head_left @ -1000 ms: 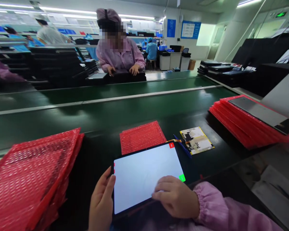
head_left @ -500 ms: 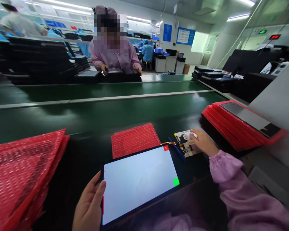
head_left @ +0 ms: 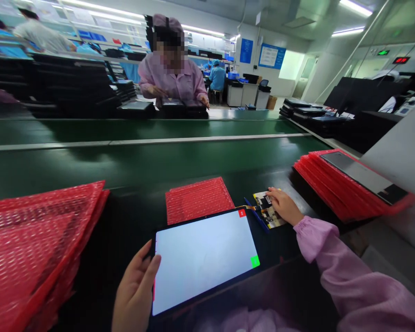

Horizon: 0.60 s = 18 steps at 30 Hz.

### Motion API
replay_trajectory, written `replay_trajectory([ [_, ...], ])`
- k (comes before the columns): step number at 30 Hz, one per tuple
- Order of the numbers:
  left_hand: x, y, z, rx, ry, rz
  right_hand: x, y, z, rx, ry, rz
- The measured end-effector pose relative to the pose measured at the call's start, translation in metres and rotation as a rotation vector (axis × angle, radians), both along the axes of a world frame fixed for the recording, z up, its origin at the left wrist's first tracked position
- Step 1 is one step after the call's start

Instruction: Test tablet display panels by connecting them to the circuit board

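From a distance, through the head camera, I am watching the left hand [head_left: 133, 288] holding the tablet [head_left: 204, 265] at its left edge. The thumb is pressing over the front border and the other fingers are curling at the side, their tips hiding behind it, so the hand is closing only as far as the tablet's thickness. The lit screen is spreading to the right of those fingers and facing up, showing a red square and a green square along its right side.

The right hand [head_left: 285, 207] is reaching past the tablet's upper right corner and laying its bent fingers on the circuit board [head_left: 271, 218]. The board is lying directly beneath those fingertips, its left part showing; I cannot tell whether they are gripping it or merely touching.

A ribbon cable [head_left: 245, 207] is running between tablet and board, with a blue pen [head_left: 262, 222] lying beside the board. A red bubble bag [head_left: 198, 198] is lying just beyond the tablet's top edge.
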<state>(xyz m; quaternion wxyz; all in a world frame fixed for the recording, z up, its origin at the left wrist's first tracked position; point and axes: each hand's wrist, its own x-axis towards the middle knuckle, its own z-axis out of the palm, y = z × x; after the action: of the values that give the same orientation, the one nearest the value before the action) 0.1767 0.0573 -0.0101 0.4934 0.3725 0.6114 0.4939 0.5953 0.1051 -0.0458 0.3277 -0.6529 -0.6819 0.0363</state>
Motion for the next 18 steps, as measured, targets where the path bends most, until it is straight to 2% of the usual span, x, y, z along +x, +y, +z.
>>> replay_trajectory([
  [4,-0.002,0.001,-0.001,0.042,-0.036,-0.026,-0.012,-0.014,0.018,0.077,0.153,-0.008],
  [6,-0.004,0.000,-0.001,0.071,-0.046,0.001,-0.032,-0.034,0.027,0.144,0.256,-0.036],
  [8,-0.005,-0.003,-0.001,0.099,-0.097,0.025,-0.063,-0.059,0.032,0.140,0.383,-0.034],
  [10,-0.004,-0.006,0.002,0.106,-0.147,0.063,-0.096,-0.083,0.032,0.018,0.561,0.074],
  [11,-0.003,-0.007,0.003,0.095,-0.172,0.083,-0.111,-0.093,0.032,-0.106,0.800,0.172],
  [13,-0.002,-0.009,0.005,0.059,-0.224,0.120,-0.134,-0.106,0.033,-0.276,1.177,0.264],
  [14,-0.002,-0.009,0.006,0.043,-0.245,0.123,-0.142,-0.110,0.036,-0.355,1.326,0.285],
  [16,-0.002,-0.009,0.005,0.051,-0.242,0.117,-0.149,-0.114,0.043,-0.451,1.495,0.259],
  [18,-0.003,-0.007,0.004,0.094,-0.145,0.103,-0.149,-0.116,0.053,-0.432,1.546,0.187],
])
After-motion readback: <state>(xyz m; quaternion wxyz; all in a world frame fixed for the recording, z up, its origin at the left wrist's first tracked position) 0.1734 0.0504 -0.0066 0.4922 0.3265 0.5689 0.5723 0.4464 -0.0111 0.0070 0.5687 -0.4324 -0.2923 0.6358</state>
